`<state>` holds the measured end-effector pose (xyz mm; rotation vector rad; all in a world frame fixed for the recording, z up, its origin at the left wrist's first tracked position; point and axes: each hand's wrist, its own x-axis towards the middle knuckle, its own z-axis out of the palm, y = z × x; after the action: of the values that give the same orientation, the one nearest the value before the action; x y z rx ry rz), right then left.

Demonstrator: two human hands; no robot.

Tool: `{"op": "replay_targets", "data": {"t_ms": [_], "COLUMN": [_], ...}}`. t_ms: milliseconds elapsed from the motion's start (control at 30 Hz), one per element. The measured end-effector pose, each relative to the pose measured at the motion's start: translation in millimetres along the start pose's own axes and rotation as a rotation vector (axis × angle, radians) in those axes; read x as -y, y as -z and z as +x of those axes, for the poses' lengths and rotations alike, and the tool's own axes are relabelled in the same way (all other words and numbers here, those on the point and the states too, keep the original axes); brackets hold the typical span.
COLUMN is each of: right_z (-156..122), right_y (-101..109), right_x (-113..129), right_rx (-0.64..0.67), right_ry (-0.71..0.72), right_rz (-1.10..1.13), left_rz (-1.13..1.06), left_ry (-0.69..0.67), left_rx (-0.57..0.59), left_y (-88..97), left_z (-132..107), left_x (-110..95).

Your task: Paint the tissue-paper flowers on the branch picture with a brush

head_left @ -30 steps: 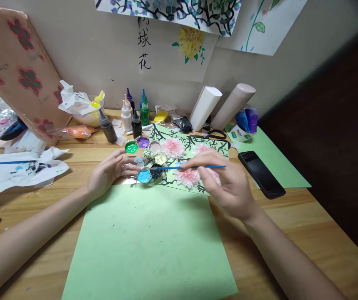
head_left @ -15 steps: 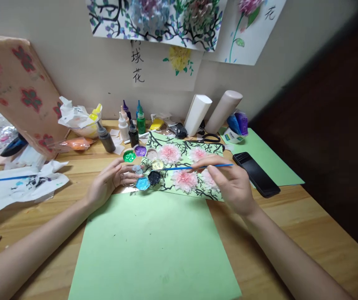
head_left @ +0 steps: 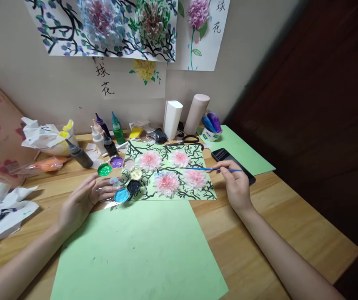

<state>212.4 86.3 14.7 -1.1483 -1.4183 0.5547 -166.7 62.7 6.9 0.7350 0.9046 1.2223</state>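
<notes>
My right hand [head_left: 235, 185] pinches a thin blue paintbrush [head_left: 211, 169], held level with its tip over the flower painting [head_left: 169, 175], a green sheet with black branches and pink paper flowers. My left hand [head_left: 81, 199] rests by the clear paint palette [head_left: 119, 179], fingers curled against its left edge; the wells hold green, purple, blue, black and pale paints. A blank light-green sheet [head_left: 138, 250] lies in front of me, below the painting.
Squeeze bottles of paint [head_left: 103, 137] stand at the back by the wall, with two rolled paper tubes [head_left: 185, 116], scissors [head_left: 189, 141] and a black phone [head_left: 233, 164]. Crumpled stained tissue [head_left: 0, 212] lies at left. Paintings hang on the wall above.
The view has swung right and up. My right hand drew back to the right with the brush, away from the palette. My left hand stayed at the palette.
</notes>
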Motion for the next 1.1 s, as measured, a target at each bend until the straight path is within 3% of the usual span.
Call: {"op": "replay_targets", "data": {"t_ms": [133, 533, 800, 933, 1100], "right_z": [-1, -4, -2, 0, -1], "right_y": [1, -8, -8, -7, -8], "right_x": [0, -10, -10, -10, -11], "right_rx": [0.0, 0.017, 0.026, -0.032, 0.052], "right_ry": [0.051, 0.008, -0.065, -0.079, -0.082], "right_rz": [-0.063, -0.072, -0.009, 0.006, 0.003], "left_rz": [0.005, -0.005, 0.002, 0.008, 0.006], "left_ry": [-0.009, 0.018, 0.037, 0.044, 0.045], "left_rx": [-0.019, -0.032, -0.001, -0.002, -0.013], "left_y": [0.1, -8.2, 1.2, 1.7, -2.4], "left_z": [0, -2, -1, 0, -1], "left_x": [0, -4, -2, -2, -4]}}
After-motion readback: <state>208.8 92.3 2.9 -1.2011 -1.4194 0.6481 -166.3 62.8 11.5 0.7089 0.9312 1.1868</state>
